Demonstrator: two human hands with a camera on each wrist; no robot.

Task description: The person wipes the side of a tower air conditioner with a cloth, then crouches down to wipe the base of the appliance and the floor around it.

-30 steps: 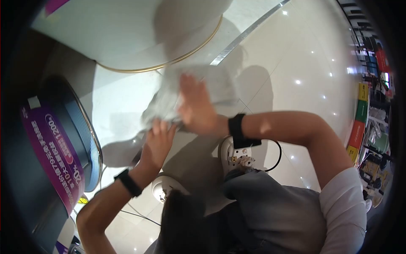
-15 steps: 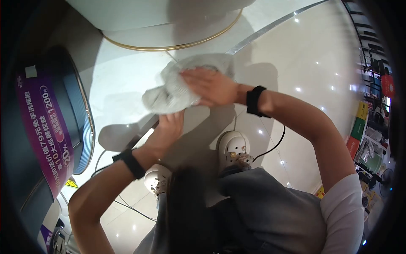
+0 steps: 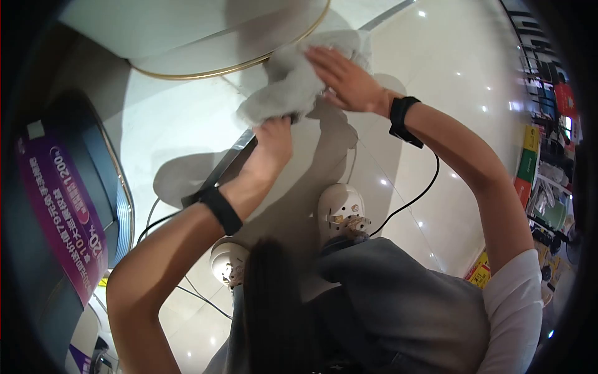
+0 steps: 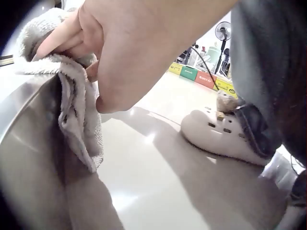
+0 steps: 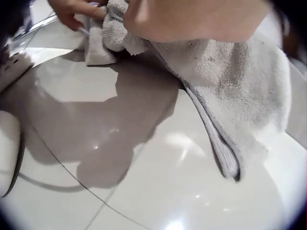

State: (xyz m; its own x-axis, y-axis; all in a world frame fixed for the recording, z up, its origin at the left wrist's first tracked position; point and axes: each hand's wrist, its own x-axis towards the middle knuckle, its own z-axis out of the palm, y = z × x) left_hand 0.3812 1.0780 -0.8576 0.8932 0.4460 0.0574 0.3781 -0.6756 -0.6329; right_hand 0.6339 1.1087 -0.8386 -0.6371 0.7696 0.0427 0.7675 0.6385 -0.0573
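Both hands are working a grey towel (image 3: 293,87); the person is holding it up off the floor (image 3: 448,93), in front of the body and just beside the round white bench (image 3: 187,37) with the gold rim; in the head view the towel's top edge is overlapping that rim; cannot tell whether it is touching.

Left hand (image 3: 273,144) is gripping the towel's lower end; fingers are curling round a bunched fold, thumb side toward the cloth; the left wrist view is showing the loose tail hanging below the fist.

Right hand (image 3: 346,80) is lying flat on the upper part of the towel; fingers are straight and spread, palm pressing the cloth; not pinching anything; the right wrist view is showing the cloth draping from under the palm, hemmed edge hanging free over the shiny tiles and casting a shadow on them.

Each wrist is wearing a black band (image 3: 403,119); a black cable (image 3: 411,199) is trailing from the right one down past the feet.

Two white clogs (image 3: 341,209) are standing on the floor under the hands; grey trousers and a white sleeve are filling the lower part of the head view.

A dark round stand with a purple sign (image 3: 56,212) is sitting to the person's left, well apart from the towel; coloured boxes are lining the floor's far right edge.
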